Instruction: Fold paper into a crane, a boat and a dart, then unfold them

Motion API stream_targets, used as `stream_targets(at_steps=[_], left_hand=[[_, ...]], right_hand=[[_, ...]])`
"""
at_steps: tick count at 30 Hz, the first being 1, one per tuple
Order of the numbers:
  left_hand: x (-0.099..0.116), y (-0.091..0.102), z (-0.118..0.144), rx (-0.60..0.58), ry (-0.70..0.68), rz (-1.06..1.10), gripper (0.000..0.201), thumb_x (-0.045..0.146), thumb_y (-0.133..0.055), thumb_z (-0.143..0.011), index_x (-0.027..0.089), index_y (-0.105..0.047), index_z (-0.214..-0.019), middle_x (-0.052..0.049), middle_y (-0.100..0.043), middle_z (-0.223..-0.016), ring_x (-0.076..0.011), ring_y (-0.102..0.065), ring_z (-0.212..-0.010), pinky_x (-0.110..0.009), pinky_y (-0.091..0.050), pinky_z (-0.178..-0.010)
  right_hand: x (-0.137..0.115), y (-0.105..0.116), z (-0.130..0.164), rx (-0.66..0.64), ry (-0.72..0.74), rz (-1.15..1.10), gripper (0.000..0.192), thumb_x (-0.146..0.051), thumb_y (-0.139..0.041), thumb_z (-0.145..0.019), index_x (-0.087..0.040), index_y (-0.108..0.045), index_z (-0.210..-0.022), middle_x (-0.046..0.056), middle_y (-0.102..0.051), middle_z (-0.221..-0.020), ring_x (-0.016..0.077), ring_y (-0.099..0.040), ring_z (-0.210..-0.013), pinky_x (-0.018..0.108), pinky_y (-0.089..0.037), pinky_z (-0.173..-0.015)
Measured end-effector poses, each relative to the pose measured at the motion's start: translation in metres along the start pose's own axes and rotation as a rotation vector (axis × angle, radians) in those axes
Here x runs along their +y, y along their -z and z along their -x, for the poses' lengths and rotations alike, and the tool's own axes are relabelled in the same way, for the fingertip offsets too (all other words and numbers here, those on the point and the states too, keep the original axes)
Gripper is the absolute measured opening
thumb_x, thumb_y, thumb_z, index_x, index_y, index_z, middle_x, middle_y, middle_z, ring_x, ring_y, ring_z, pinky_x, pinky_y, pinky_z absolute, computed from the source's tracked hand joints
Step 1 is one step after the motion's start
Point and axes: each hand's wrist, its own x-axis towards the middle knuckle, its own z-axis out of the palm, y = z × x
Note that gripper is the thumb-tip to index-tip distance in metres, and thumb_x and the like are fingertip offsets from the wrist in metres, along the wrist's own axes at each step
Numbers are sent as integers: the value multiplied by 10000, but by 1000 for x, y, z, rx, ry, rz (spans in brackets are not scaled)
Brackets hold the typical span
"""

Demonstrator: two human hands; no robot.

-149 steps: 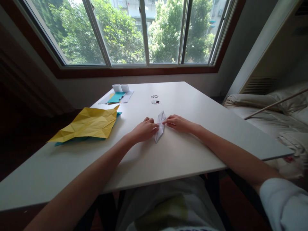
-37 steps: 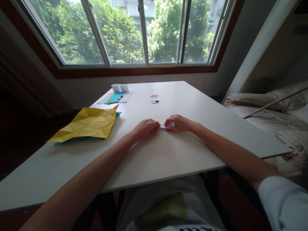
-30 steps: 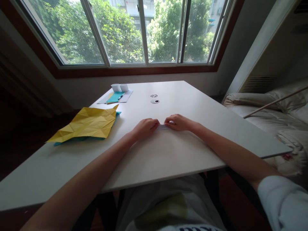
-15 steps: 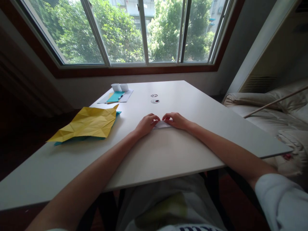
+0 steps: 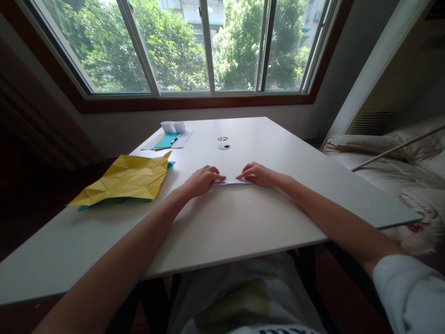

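A small folded piece of white paper (image 5: 231, 181) lies on the white table (image 5: 236, 218) in front of me. My left hand (image 5: 203, 180) has its fingers closed on the paper's left end. At the other end my right hand (image 5: 260, 174) presses the paper with its fingertips, the fingers bent and together. Between the two hands the middle of the strip shows. Parts of both ends are covered by my fingers.
To the left lies creased yellow paper (image 5: 128, 178) over a teal sheet (image 5: 171, 163). Farther back are a teal square (image 5: 167, 140), a pen (image 5: 174, 140), white sheets and two white folded pieces (image 5: 173, 126). Round black-and-white discs (image 5: 224, 146) sit beyond my hands.
My hands have moved apart along the paper, the left one shifting left and the right one slightly right. More of the paper's middle is visible, and it looks flatter.
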Motion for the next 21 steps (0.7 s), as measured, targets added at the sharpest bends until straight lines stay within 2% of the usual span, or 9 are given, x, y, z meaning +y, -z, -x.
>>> stream_targets(at_steps=[4, 7, 11, 13, 15, 18, 21], left_hand=[[21, 7, -2, 52, -28, -83, 414, 112, -350, -839, 225, -573, -1169, -60, -599, -1144, -202, -509, -1052, -358, -413, -880], [42, 3, -5, -15, -68, -91, 398, 199, -328, -883, 202, -492, -1247, -65, -545, -1256, -205, -476, -1144, -372, -389, -925], [57, -5, -5, -125, 2, -102, 466, 336, -303, -909, 135, -395, -1319, -110, -432, -1363, -220, -407, -1237, -362, -359, -980], [59, -7, -5, -156, 26, -105, 495, 349, -276, -915, 102, -369, -1334, -126, -396, -1386, -223, -376, -1263, -361, -333, -1008], [59, -8, -6, -181, 24, -101, 508, 344, -253, -920, 81, -345, -1346, -137, -371, -1399, -217, -348, -1282, -352, -300, -1035], [59, -8, -7, -226, 21, -90, 517, 332, -242, -923, 83, -293, -1372, -132, -322, -1426, -201, -304, -1307, -336, -262, -1057], [63, -4, -8, -296, 71, -86, 542, 352, -229, -924, 83, -237, -1395, -137, -257, -1452, -214, -253, -1329, -355, -244, -1062]], right_hand=[[0, 0, -1, -20, 7, 25, 316, -166, -472, -847, -289, -651, -1076, 68, -617, -1008, 181, -528, -930, 329, -400, -851], [-4, 3, -1, -44, -23, 71, 333, -150, -469, -840, -281, -644, -1090, 70, -615, -1023, 186, -528, -939, 337, -394, -870], [-21, 11, 1, -141, -103, 163, 352, -210, -421, -869, -260, -586, -1176, 96, -569, -1161, 235, -494, -1070, 396, -370, -918], [-34, 14, 3, -220, -149, 198, 398, -322, -384, -891, -228, -509, -1257, 125, -469, -1308, 277, -416, -1194, 468, -311, -972], [-47, 13, 4, -310, -194, 175, 524, -425, -341, -893, -183, -366, -1357, 142, -298, -1436, 286, -282, -1305, 522, -196, -1036], [-62, 8, 5, -417, -267, 104, 714, -540, -273, -872, -102, -156, -1424, 156, -103, -1488, 269, -114, -1368, 526, -76, -1075], [-66, 2, 6, -455, -341, 61, 820, -610, -247, -840, -65, -75, -1429, 161, -38, -1490, 269, -44, -1376, 506, -57, -1089]])
